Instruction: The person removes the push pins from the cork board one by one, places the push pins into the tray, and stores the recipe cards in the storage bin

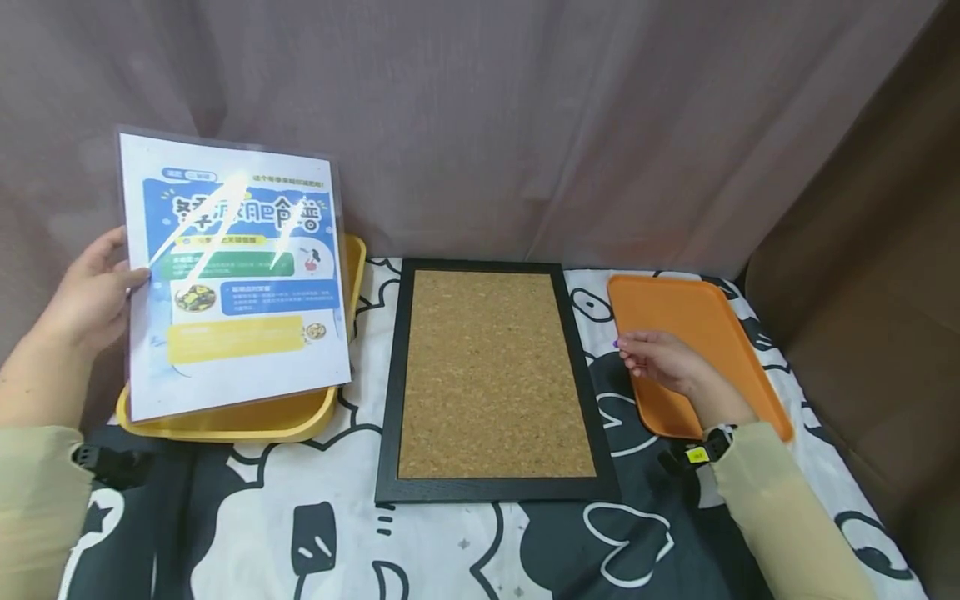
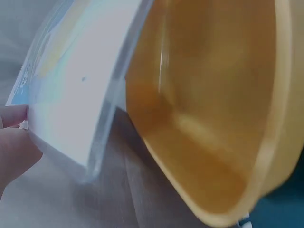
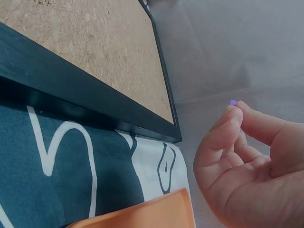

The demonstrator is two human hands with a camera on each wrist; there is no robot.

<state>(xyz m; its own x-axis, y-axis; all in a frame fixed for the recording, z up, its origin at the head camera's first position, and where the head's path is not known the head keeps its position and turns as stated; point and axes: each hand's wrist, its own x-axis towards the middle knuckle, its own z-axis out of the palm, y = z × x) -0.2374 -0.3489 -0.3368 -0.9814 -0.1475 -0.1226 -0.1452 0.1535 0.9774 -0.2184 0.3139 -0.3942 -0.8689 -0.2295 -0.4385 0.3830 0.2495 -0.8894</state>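
At its left edge, my left hand [image 1: 93, 292] pinches a laminated poster [image 1: 240, 375] between thumb and fingers. The poster is printed in blue, green and yellow, and glare streaks its upper half. It is raised over the yellow tray [image 1: 225, 435], hiding most of it; the left wrist view shows the tray's bare inside [image 2: 218, 95]. My right hand [image 1: 663, 362] is over the left side of an orange tray [image 1: 690, 308]. Its thumb and forefinger pinch a small purple piece [image 3: 232, 102], mostly hidden by the fingertips. Between the hands lies a black-framed cork board [image 1: 495, 375].
A black and white patterned cloth [image 1: 450, 550] covers the table under the trays and board. Behind them hangs a grey curtain [image 1: 480, 125], and a brown surface [image 1: 862, 292] rises on the right.
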